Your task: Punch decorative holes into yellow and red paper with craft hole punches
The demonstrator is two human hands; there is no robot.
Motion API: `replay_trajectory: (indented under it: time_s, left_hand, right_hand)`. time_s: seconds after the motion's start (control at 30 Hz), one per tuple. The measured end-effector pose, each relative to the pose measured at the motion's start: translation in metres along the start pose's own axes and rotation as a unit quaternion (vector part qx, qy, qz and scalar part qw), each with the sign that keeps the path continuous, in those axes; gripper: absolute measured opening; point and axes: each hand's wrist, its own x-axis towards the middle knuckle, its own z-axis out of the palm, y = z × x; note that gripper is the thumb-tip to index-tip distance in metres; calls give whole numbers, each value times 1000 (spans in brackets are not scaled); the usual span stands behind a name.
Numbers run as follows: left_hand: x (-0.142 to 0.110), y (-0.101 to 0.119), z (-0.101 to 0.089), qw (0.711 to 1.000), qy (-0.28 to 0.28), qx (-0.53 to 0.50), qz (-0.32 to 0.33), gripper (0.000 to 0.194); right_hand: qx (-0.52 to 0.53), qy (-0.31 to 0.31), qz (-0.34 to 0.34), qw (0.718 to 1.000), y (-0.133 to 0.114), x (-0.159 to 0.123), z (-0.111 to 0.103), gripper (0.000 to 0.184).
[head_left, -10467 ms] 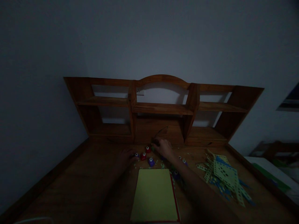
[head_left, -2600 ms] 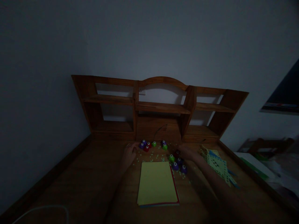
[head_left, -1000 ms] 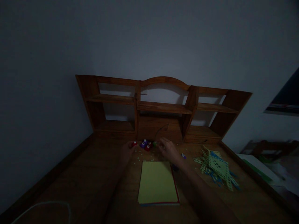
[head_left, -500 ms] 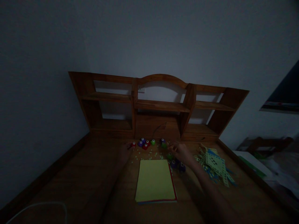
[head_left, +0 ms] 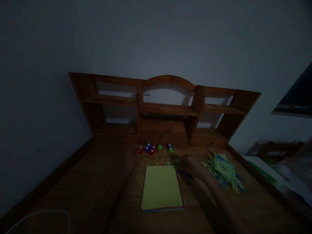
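Note:
At the left end of a row of small craft punches, my left hand (head_left: 130,158) has its fingertips closed on a red craft punch (head_left: 140,148). My right hand (head_left: 192,165) is lowered over the right group, fingers curled against a green craft punch (head_left: 176,161). Dark purple punches (head_left: 184,174) lie partly hidden under that hand. Between the hands stand purple punches (head_left: 146,149), red ones (head_left: 152,151) and a green one (head_left: 159,147). Farther right, another green punch (head_left: 171,150) touches a purple punch (head_left: 169,145). The light is dim.
A stack of coloured paper (head_left: 161,188), yellow on top, lies in front of the punches. Tiny pale paper bits (head_left: 157,160) are scattered behind it. Punched yellow and blue paper scraps (head_left: 224,169) pile up at right. A wooden shelf unit (head_left: 168,110) stands along the back.
My right hand has moved back toward me, from the rear green punch to the nearer one. My left hand's red punch has shifted slightly right, toward the cluster.

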Motion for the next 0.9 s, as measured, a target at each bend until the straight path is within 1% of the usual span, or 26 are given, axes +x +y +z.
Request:
replay_trajectory:
  time_s: [0.07, 0.17, 0.27, 0.37, 0.53, 0.67, 0.77, 0.83, 0.9]
  left_hand:
    - [-1, 5, -1, 1000, 2, 16, 7, 21]
    - [-2, 9, -3, 998, 9, 57, 32, 23]
    - [-2, 8, -4, 995, 18, 85, 53, 25]
    - [-2, 6, -3, 995, 20, 87, 54, 26]
    - [-3, 8, -5, 996, 21, 79, 39, 25]
    - [-5, 14, -6, 996, 27, 78, 36, 24]
    - [-5, 19, -6, 997, 18, 66, 33, 24]
    - [-5, 21, -6, 998, 11, 59, 32, 23]
    - [-6, 24, -6, 998, 7, 54, 32, 22]
  right_hand:
    - [0, -18, 1, 1000, 3, -2, 3, 16]
    - [-18, -20, 20, 999, 6, -3, 7, 17]
    - [-31, -33, 48, 998, 7, -3, 11, 20]
    - [-29, -45, 45, 998, 5, -2, 12, 21]
    - [-46, -33, 39, 998, 2, -4, 11, 26]
    - [-35, -26, 21, 999, 4, -4, 11, 18]
    - [-25, -20, 30, 999, 10, -2, 11, 16]
    - [-20, -6, 24, 999, 13, -1, 10, 18]
    - [-12, 16, 5, 1000, 14, 0, 6, 19]
